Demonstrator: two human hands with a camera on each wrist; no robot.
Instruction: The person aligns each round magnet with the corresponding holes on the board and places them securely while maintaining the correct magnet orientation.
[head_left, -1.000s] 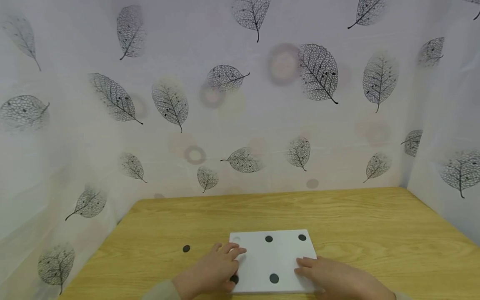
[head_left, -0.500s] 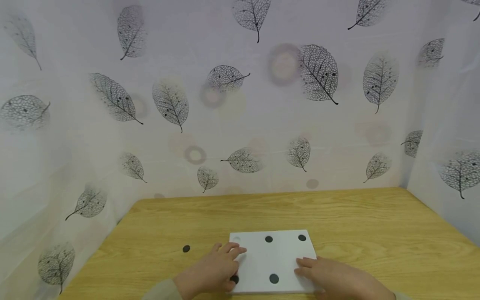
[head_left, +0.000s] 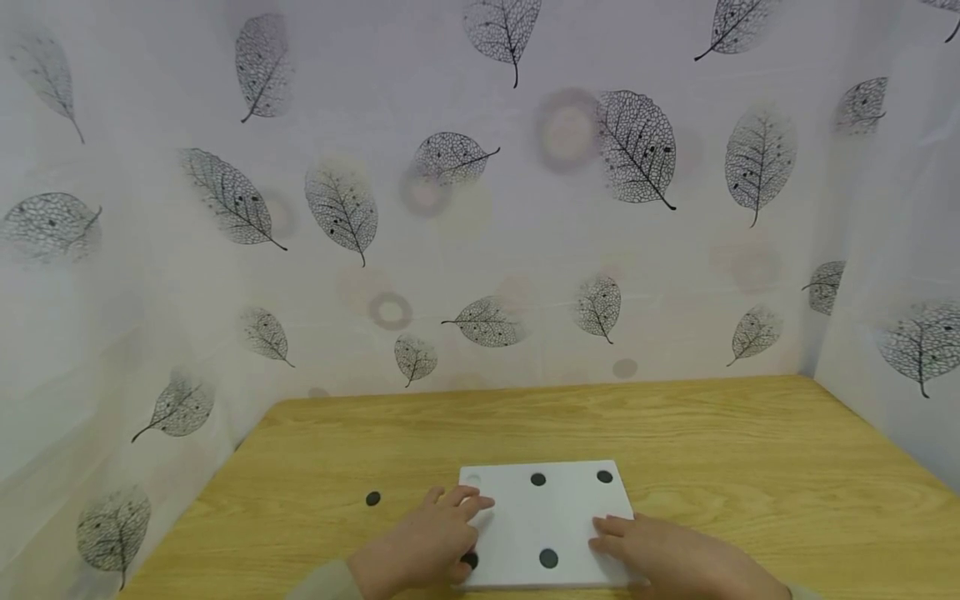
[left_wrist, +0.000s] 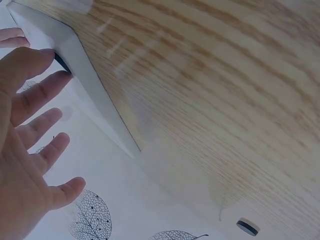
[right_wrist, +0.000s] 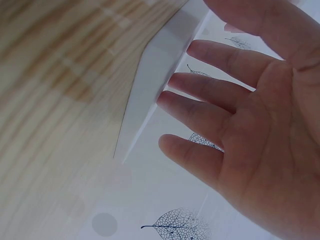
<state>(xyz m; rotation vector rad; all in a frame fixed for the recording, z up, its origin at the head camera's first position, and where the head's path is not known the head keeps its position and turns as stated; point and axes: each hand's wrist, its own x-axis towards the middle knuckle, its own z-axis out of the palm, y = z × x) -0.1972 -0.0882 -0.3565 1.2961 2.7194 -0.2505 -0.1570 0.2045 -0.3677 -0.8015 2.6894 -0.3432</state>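
A white rectangular board (head_left: 525, 521) lies on the table near me, with round black discs at several spots along its edges. My left hand (head_left: 431, 537) is at its left side. Thumb and index finger pinch a black disc (left_wrist: 62, 63) at the near left corner. The other left fingers are spread. My right hand (head_left: 678, 554) rests at the board's right edge with fairly straight fingers, hiding the near right corner. In the right wrist view, the right palm (right_wrist: 270, 135) holds no disc. A pale round recess (head_left: 473, 481) shows at the far left corner.
A loose black disc (head_left: 372, 498) lies on the wooden table (head_left: 712, 450), left of the board. Behind and beside the table hangs a pale curtain (head_left: 480, 242) with a leaf print.
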